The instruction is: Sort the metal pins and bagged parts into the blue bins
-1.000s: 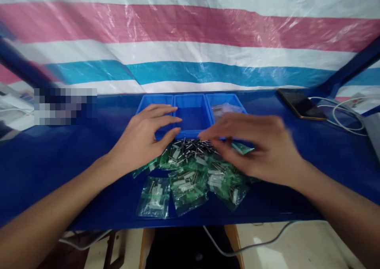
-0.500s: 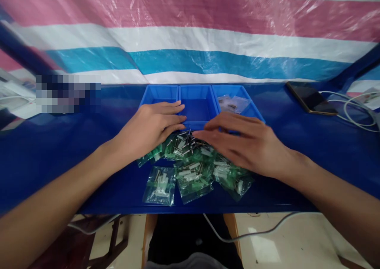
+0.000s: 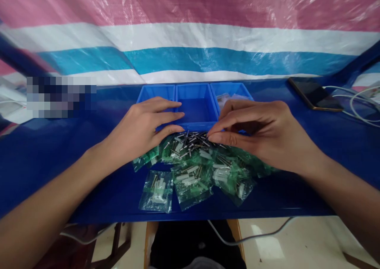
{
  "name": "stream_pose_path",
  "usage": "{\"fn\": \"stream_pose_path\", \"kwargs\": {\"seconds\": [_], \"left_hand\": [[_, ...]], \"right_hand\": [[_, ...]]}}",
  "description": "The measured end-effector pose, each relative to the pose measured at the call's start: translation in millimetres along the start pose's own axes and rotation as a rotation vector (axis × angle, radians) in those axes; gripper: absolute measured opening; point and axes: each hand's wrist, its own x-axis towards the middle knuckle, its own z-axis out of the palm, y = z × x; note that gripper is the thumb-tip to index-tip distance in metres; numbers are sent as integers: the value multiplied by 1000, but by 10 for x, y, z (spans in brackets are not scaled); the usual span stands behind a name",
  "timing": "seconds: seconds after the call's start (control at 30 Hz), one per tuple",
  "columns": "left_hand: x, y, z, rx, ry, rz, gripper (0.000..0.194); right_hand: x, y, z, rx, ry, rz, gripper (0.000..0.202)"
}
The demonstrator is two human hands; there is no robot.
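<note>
My left hand (image 3: 145, 120) has its fingers apart. Its fingertips reach over the near part of the left and middle blue bins (image 3: 197, 110), with the thumb beside the heap. In front of the bins lies a heap of small loose metal pieces (image 3: 192, 143), thin like screws or pins. At the heap's right side, the thumb and index fingertips of my right hand (image 3: 264, 132) are pinched together; whatever is between them is too small to make out. Around and below the heap are several clear-and-green plastic bags (image 3: 191, 182) containing white plugs and screws.
Clear bags (image 3: 222, 99) lie in the right bin, partly behind my right hand. A phone (image 3: 316, 95) with white cables (image 3: 354, 103) rests at the right on the blue table (image 3: 103, 190). A striped plastic sheet (image 3: 190, 35) hangs behind.
My right hand has lifted slightly and turned, its thumb and index now pinched at the heap's right side. My left hand stays nearly in place, fingers more spread. The view has shifted slightly.
</note>
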Motion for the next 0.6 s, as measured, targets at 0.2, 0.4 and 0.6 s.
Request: {"fn": "stream_pose_path", "kwargs": {"seconds": [0.2,0.4,0.6], "left_hand": [[-13,-14,7,-23,-43,-39,41],[-14,-12,-10,-62,-17,-19,39],[-26,10,-4,-83,16,-14,41]], "right_hand": [[24,85,-9,226,211,88,19],[20,112,-151,-296,194,-111,17],[-4,287,-210,-678,-26,-219,24]]}}
